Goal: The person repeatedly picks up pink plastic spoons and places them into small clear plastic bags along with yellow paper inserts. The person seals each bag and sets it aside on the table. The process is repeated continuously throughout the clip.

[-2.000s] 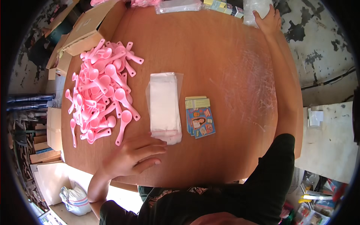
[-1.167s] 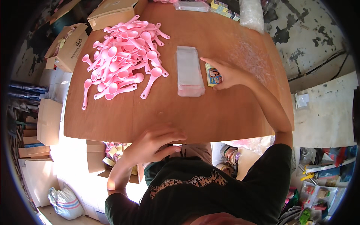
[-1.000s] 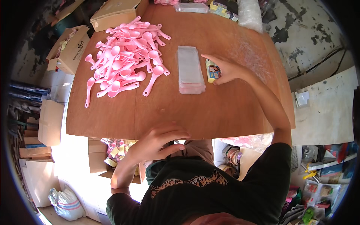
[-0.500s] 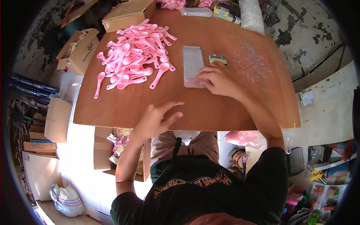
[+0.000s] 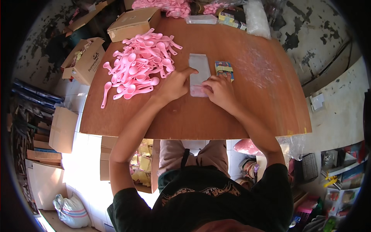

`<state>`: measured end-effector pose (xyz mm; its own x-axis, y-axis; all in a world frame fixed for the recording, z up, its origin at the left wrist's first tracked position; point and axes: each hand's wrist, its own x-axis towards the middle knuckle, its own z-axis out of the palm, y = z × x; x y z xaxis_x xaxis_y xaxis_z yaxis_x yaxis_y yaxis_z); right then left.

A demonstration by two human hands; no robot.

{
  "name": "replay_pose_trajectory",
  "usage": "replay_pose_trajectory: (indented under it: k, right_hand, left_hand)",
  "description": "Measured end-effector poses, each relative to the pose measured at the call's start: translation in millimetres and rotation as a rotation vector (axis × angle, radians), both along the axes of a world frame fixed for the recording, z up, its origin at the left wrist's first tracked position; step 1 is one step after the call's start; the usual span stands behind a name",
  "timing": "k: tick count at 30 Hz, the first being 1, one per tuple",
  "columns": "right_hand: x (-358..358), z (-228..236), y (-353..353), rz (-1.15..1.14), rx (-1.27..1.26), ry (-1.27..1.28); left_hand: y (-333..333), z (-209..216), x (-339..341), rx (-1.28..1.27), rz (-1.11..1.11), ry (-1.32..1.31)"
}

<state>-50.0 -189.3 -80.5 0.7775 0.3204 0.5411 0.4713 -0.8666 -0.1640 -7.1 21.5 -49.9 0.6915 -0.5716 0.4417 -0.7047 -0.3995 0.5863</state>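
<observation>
A flat stack of clear plastic bags [image 5: 199,69] lies on the table before me. At its near end my right hand [image 5: 221,92] has thumb and bent fingers closed on the edge of a bag. My left hand [image 5: 174,86] is beside the stack's left edge, index finger stretched over it; the thumb is mostly hidden. No held thing shows in the left hand. Just beyond the right hand is a small stack of printed cards [image 5: 224,67], its near part covered by the fingers. A large heap of pink plastic spoons [image 5: 137,63] spreads left of the left hand.
The brown wooden table [image 5: 185,123] bears loose clear plastic scraps [image 5: 259,67] at right. A closed cardboard box [image 5: 133,24], more cards [image 5: 232,20] and a clear plastic roll [image 5: 258,19] line its far side. An open carton [image 5: 145,166] of yellow-labelled items stands below the near edge.
My left hand has moved forward and right, from the table's near edge to beside the bags. The right hand stays at the bags' near end. My view has tilted slightly.
</observation>
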Motion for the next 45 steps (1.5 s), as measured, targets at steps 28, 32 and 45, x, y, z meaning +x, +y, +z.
replay_pose_trajectory:
  k: [28, 32, 45]
  right_hand:
    - [15.8, 27.4, -68.4, -0.122, 0.002, 0.059]
    - [17.1, 19.8, -75.2, -0.112, 0.126, 0.166]
    - [0.0, 43.0, -53.8, -0.012, 0.674, -0.233]
  left_hand:
    - [-18.4, -41.6, 28.8, -0.485, 0.017, 0.405]
    - [-18.8, -40.8, 27.9, -0.462, 0.026, 0.360]
    - [-10.0, -20.7, 24.8, -0.660, 0.031, 0.633]
